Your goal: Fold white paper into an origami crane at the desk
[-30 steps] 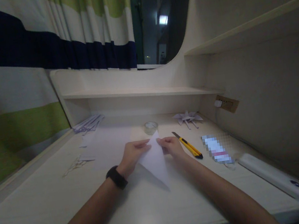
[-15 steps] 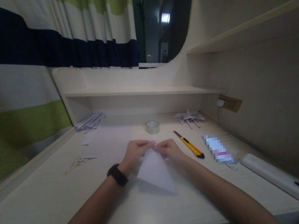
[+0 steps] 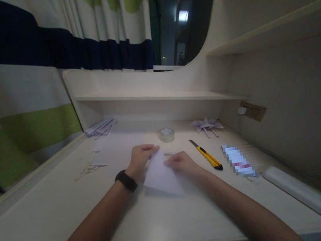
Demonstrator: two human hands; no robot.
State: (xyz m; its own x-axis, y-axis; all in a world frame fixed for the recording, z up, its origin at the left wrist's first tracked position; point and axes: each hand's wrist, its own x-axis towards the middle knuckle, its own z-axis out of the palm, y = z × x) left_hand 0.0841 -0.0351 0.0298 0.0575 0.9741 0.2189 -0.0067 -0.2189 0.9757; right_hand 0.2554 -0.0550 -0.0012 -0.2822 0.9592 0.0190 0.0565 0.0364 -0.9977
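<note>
A folded sheet of white paper, roughly triangular with its narrow end pointing away from me, is held between my hands above the desk. My left hand pinches it near the top tip, thumb and fingers closed. Lower down, my right hand grips the right edge between thumb and bent fingers. Beyond the hands stands a roll of clear tape. A yellow utility knife with its blade out lies to the right of my right hand.
Paper sheets and a bundle of paper strips lie at the back left, with tangled rubber bands nearer. Folded paper flowers rest at the back right. A pixelated item and a long white power strip line the right side.
My hands have moved apart: the left stays near the paper's tip, while the right has slid down its right edge. The paper has tilted slightly. The view has shifted a little.
</note>
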